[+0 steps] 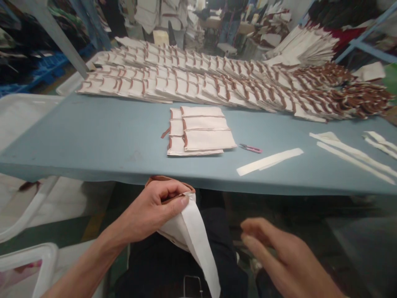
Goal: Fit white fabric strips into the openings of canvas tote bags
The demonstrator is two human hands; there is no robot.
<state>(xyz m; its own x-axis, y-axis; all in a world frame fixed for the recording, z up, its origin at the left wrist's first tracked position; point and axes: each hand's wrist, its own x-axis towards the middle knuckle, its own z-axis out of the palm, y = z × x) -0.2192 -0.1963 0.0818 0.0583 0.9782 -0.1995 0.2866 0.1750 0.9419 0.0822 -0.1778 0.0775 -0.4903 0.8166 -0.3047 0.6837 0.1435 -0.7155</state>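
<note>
Over my lap, my left hand is closed, pinching a cream cloth piece with brown edging between thumb and fingers. A white fabric strip hangs down from the same pinch towards my lap. My right hand is apart from the cloth, to its right, slightly blurred by motion; thumb and fingers are a little apart with nothing visible between them. On the table ahead lie two overlapping stacks of cream cloth pieces with brown edges. Thread snips with a pink handle lie beside them.
Long overlapping rows of brown-edged cloth pieces line the far side of the blue-green table. Loose white strips lie on the right, near the front edge. White plastic bins stand low on the left.
</note>
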